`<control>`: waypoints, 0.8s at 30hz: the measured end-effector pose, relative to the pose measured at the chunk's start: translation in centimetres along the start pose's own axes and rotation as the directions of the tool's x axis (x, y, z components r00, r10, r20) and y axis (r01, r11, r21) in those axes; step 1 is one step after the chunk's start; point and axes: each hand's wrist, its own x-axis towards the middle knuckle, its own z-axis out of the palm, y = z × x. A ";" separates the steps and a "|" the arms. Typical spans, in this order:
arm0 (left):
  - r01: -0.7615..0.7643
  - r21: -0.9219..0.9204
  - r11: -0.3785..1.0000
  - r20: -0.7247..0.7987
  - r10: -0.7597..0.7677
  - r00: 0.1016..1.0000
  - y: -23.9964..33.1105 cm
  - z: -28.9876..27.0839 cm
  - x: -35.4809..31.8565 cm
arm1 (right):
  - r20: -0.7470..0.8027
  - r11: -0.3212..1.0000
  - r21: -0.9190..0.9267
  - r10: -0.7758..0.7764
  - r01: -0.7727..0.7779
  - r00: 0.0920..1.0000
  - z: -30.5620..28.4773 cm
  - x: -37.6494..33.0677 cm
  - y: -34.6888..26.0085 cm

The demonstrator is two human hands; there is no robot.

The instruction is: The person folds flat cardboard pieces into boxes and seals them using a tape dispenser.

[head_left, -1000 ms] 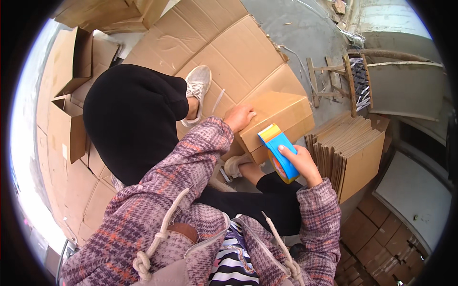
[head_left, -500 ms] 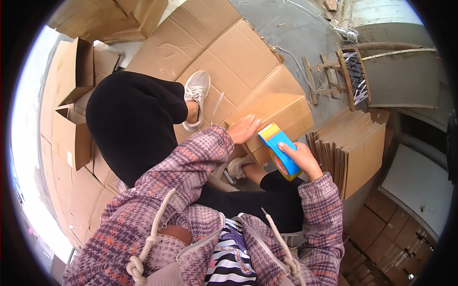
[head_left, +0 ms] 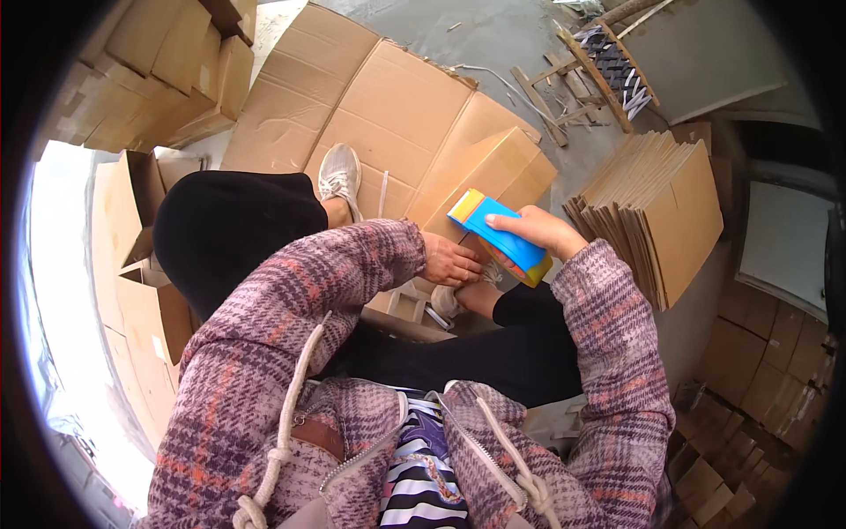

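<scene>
A closed cardboard box [head_left: 508, 175] stands between my feet, with its top face toward me. My left hand [head_left: 453, 259] lies against the near side of the box, fingers stretched out and holding nothing. In my right hand [head_left: 539, 231] is a blue tape dispenser [head_left: 499, 231] with a yellow front edge and a roll of tape under it. The dispenser's front end is over the box's near edge; whether it touches the cardboard I cannot tell. My right thumb lies along its blue top.
Flattened cardboard [head_left: 392, 115] covers the floor ahead. On the right stands a stack of folded cartons [head_left: 648, 212], with a wooden stool with a woven seat [head_left: 608, 70] beyond it. Open boxes [head_left: 152, 304] stand on the left, and more boxes [head_left: 167, 66] are piled at the far left.
My left hand has slid from the top of the box down onto its near side. The dispenser stays in my right hand, turned a little flatter. The whole view has shifted.
</scene>
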 end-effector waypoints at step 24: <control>0.088 -0.263 0.961 0.244 -0.022 0.969 -1.7 -0.1 -1.8 | 0.171 0.965 0.247 -0.133 0.089 0.976 1.2 1.7 3.0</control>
